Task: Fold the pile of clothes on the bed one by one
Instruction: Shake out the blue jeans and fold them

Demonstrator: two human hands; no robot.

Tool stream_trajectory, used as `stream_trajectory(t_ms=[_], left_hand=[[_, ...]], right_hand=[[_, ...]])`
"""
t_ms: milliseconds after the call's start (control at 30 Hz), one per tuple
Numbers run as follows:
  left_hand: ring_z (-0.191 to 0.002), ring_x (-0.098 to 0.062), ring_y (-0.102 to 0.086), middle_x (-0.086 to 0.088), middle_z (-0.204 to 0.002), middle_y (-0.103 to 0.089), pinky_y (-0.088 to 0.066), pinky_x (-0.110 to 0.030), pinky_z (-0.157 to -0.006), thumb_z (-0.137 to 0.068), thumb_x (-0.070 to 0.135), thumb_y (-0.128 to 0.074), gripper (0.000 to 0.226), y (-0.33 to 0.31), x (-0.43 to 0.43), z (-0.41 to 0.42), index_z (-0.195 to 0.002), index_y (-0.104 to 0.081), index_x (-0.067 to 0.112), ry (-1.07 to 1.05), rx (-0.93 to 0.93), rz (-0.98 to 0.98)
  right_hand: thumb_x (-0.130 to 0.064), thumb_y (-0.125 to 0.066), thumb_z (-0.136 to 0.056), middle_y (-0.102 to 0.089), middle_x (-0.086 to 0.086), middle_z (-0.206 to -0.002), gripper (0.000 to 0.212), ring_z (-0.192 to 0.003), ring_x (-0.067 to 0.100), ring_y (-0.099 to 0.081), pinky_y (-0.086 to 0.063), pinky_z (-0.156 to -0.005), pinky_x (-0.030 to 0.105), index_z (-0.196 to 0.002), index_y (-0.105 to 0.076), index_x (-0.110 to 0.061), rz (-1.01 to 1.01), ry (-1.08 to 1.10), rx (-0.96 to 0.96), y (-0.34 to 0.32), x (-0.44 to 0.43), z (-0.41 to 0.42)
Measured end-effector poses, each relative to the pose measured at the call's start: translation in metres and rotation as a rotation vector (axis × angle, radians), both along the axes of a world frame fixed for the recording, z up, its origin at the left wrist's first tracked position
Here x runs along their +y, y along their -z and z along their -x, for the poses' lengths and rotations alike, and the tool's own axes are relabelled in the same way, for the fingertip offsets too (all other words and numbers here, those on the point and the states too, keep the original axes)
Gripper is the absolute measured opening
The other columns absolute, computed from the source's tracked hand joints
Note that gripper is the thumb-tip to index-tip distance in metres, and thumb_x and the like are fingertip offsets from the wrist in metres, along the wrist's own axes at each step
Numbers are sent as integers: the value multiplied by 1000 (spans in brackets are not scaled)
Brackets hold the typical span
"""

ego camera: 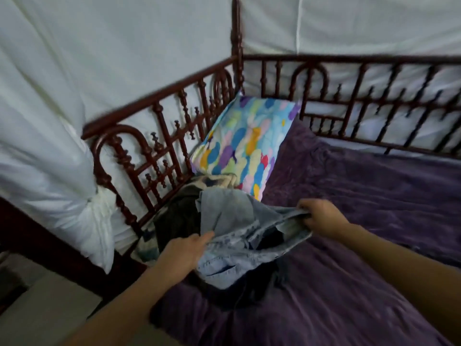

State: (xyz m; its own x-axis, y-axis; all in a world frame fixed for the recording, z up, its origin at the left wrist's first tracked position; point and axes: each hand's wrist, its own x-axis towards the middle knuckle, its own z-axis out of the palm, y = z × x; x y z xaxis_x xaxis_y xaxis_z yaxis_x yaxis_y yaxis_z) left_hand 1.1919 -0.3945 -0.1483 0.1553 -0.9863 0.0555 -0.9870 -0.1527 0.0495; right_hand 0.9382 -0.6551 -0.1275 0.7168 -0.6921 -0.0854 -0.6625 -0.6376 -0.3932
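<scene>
Two bare forearms reach in, one from 7 o'clock and one from 4 o'clock, meeting near the middle. The left hand [183, 250] has one digit [205, 238] lying flat along a fold of a pale blue denim garment [237, 228]; its other fingers are tucked under the cloth, so their spread cannot be told. The right hand [323, 216] has its fingers [308, 221] curled tightly round a bunched edge of the same garment, which stretches between the hands, lifted slightly. Under it and toward 9 o'clock sits a pile of dark clothes [178, 218], pressed against a carved dark wooden railing [159, 138] that runs along the bed's left edge and, past a corner post, along its far edge. A bright patterned pillow [247, 146] leans in that corner at 12 o'clock, just beyond the pile. A purple blanket [361, 233] covers the bed, lying open from 2 to 5 o'clock. White fabric [112, 58] hangs behind the railing.
</scene>
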Motion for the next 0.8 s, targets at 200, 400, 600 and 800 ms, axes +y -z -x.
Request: stream_trajectory(t_ms=[200, 400, 600, 800], left_hand=[[-57, -28, -63, -5, -88, -64, -49, -30, -45, -78, 8, -71, 39, -140, -62, -17, -115, -66, 15, 131, -105, 285], [-85, -33, -60, -11, -96, -61, -49, -42, -74, -88, 3, -57, 16, -281, -118, -53, -101, -66, 6, 142, 30, 638], [-84, -24, -52, -12, -97, -59, -37, -30, -73, -94, 5, -51, 13, -393, -146, -106, -101, -61, 5, 106, 184, 952], [-91, -17, -49, -7, -100, -54, -37, -25, -74, -95, 10, -47, 13, -490, -168, -135, -107, -52, 11, 171, 457, 1249]], right_hand=[[-1, -56, -81, -67, 7, -84, 22, -74, 25, -61, -52, -63, 35, -79, -67, -20, 156, 298, -128, -167, -53, 26], [5, -51, -89, -64, 13, -80, 24, -69, 25, -63, -58, -52, 26, -82, -72, -4, -81, 429, -601, -304, -49, 33], [7, -50, -89, -68, 14, -86, 24, -79, 22, -65, -59, -80, 33, -80, -70, -3, -64, 273, -786, -417, 3, 12], [-3, -45, -92, -72, 4, -87, 26, -80, 18, -68, -57, -72, 33, -93, -70, -10, 24, 207, -756, -491, 50, -6]])
